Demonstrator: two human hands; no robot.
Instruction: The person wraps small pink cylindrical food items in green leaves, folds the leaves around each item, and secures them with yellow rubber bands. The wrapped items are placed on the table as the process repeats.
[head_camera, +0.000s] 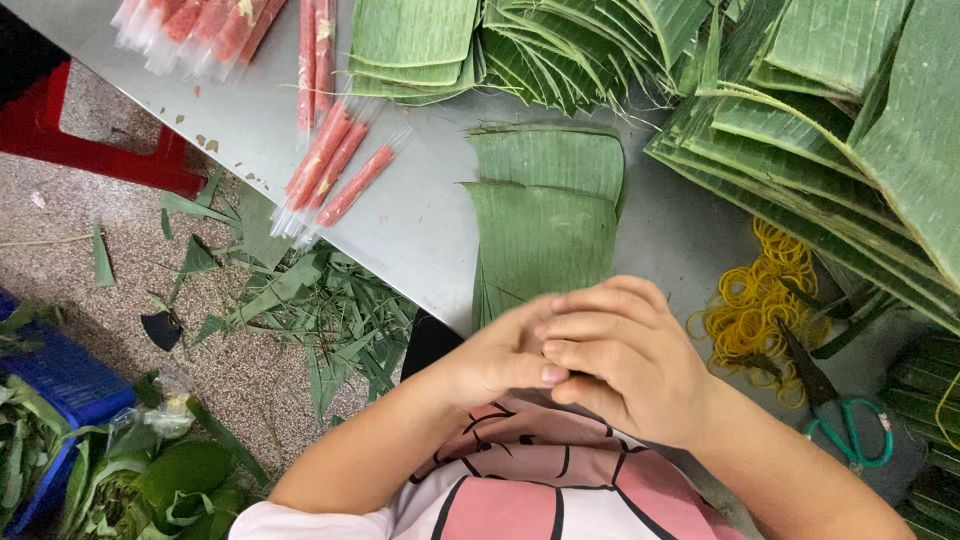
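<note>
My left hand (495, 362) and my right hand (632, 358) are pressed together just above my lap at the near table edge. The right hand's curled fingers lie over the left hand's fingertips. Nothing shows between them. Right beyond the hands lies a small stack of cut banana leaf pieces (545, 225) on the grey metal table (430, 225). A heap of yellow rubber bands (760, 300) lies beside my right hand. Several red sausage sticks in clear wrappers (335, 165) lie further left on the table.
Scissors with green handles (848, 430) lie by my right forearm. Stacks of banana leaves (560, 45) and large leaves (850, 120) fill the table's far and right side. Leaf scraps (300, 300), a blue crate (55, 375) and a red stool (100, 145) are on the floor at left.
</note>
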